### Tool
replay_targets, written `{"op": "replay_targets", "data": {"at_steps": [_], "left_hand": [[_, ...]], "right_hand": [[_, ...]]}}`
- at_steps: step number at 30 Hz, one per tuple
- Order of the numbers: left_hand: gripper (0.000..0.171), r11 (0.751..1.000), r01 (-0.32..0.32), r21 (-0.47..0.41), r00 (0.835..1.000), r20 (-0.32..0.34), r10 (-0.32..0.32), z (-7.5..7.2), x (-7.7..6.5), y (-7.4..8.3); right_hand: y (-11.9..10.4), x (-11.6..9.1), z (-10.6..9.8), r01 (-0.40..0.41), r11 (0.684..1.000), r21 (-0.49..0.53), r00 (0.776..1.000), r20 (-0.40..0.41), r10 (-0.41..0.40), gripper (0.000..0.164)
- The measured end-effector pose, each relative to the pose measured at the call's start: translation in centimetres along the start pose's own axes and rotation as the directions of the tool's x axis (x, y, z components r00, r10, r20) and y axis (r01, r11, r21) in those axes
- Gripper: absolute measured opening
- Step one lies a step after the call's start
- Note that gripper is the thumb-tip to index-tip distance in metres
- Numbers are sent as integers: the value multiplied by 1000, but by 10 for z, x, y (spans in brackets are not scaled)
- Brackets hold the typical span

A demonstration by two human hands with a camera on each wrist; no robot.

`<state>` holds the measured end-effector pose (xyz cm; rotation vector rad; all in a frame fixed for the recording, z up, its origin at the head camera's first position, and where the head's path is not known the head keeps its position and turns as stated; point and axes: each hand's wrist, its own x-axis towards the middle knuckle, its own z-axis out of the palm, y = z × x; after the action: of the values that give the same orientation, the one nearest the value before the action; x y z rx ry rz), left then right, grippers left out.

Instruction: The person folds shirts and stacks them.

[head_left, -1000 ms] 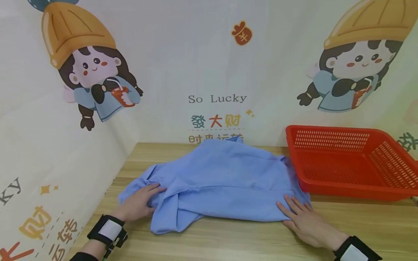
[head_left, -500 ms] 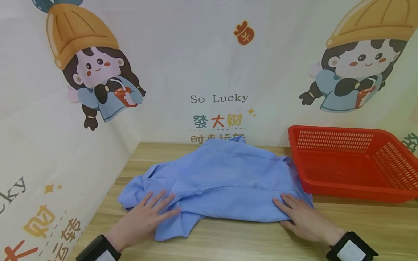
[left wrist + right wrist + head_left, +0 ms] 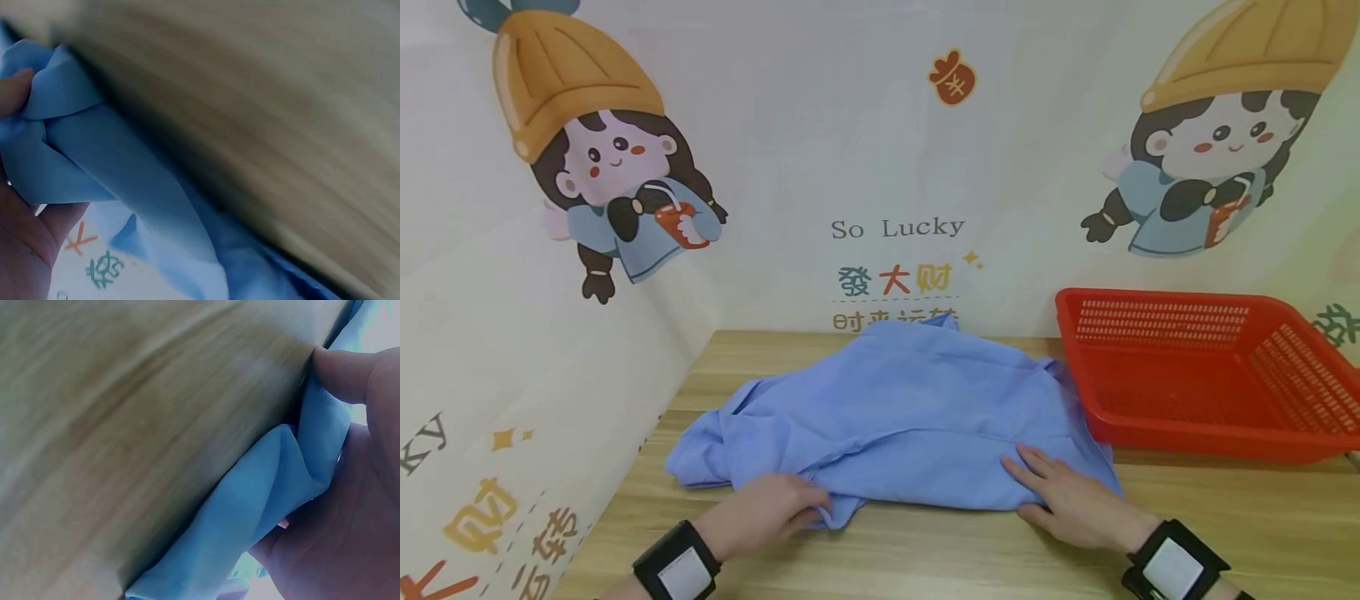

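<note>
A light blue garment (image 3: pixel 910 392) lies in a loosely folded heap on the wooden table, with a bunched end at the left and a seam along its near part. At its near left, my left hand (image 3: pixel 767 508) grips a flap of it with curled fingers. In the left wrist view the thumb presses on the folded cloth (image 3: pixel 119 150). My right hand (image 3: pixel 1067 500) rests on the garment's near right part, fingers spread and fairly straight. The thumb is at the near edge of the cloth (image 3: pixel 231 500) in the right wrist view.
A red plastic basket (image 3: pixel 1195 446) with perforated sides stands at the right, right beside the garment's right end. A pale printed sheet (image 3: pixel 775 125) hangs behind the wooden table (image 3: pixel 940 550) and along its left side. Each wrist wears a black strap.
My left hand has moved from the left part of the garment to the near flap and now grips it, drawing it in. The right hand has slid slightly left along the cloth.
</note>
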<state>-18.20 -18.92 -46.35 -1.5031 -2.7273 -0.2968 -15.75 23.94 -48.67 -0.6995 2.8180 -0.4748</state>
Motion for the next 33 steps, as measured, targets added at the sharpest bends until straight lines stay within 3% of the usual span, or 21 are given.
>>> {"op": "replay_targets", "data": {"at_steps": [2, 5, 9, 14, 17, 20, 22, 24, 26, 30, 33], "left_hand": [[10, 991, 76, -112, 996, -28, -79, -11, 5, 0], [12, 946, 138, -292, 981, -89, -171, -33, 13, 1], [11, 875, 112, -471, 959, -181, -220, -62, 23, 5], [13, 847, 69, -527, 948, -230, -221, -94, 31, 11], [14, 781, 59, -621, 937, -236, -258, -112, 32, 12], [17, 652, 27, -758, 916, -242, -319, -126, 32, 9], [17, 621, 19, -784, 891, -269, -367, -129, 35, 3], [16, 621, 54, -782, 873, -265, -410, -123, 42, -5], [20, 666, 148, -731, 854, -245, -458, -107, 50, -16], [25, 748, 346, -566, 859, -129, -496, -55, 56, -43], [27, 784, 426, -451, 858, -75, -509, -21, 50, -57]], "right_hand": [[-1, 1, 0, -2, 1000, 0, 1000, 1, 2, 64], [-2, 1, -2, -8, 1000, 3, 1000, 3, 8, 63], [-3, 1, -4, -25, 1000, 14, 1000, 16, 25, 63], [-3, 2, -5, -43, 999, 20, 998, 38, 43, 62], [-3, 3, -5, -39, 999, 16, 999, 37, 39, 61], [-4, 4, -5, -35, 999, 14, 999, 34, 35, 61], [-5, 4, -6, -42, 999, 17, 998, 38, 41, 61], [-7, 4, -7, -50, 999, 16, 998, 39, 50, 62], [-8, 4, -8, -57, 998, 13, 998, 40, 57, 62], [-10, 5, -8, -49, 999, -8, 998, 35, 49, 64], [-14, 7, -9, -42, 999, -19, 999, 32, 42, 66]]}}
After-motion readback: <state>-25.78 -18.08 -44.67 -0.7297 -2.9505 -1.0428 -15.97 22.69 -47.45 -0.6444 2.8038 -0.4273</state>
